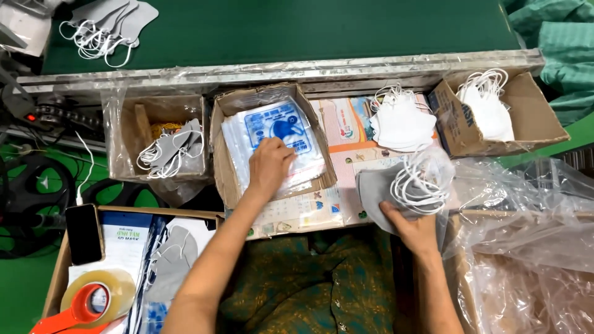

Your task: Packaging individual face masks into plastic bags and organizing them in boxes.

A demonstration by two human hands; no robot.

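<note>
Beside left hand point(270, 166): white masks point(401, 121) (stacked).

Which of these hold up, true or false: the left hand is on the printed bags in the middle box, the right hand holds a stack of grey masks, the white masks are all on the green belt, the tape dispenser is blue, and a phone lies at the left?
1. The left hand rests on the printed plastic bags in the middle cardboard box. True.
2. The right hand holds a stack of grey masks with white ear loops. True.
3. The white masks are all on the green belt. False: one pile of white masks lies on the table, another in the right box; the belt carries grey masks.
4. The tape dispenser is blue. False: the tape dispenser is orange-red.
5. A dark phone lies at the left. True.
</note>
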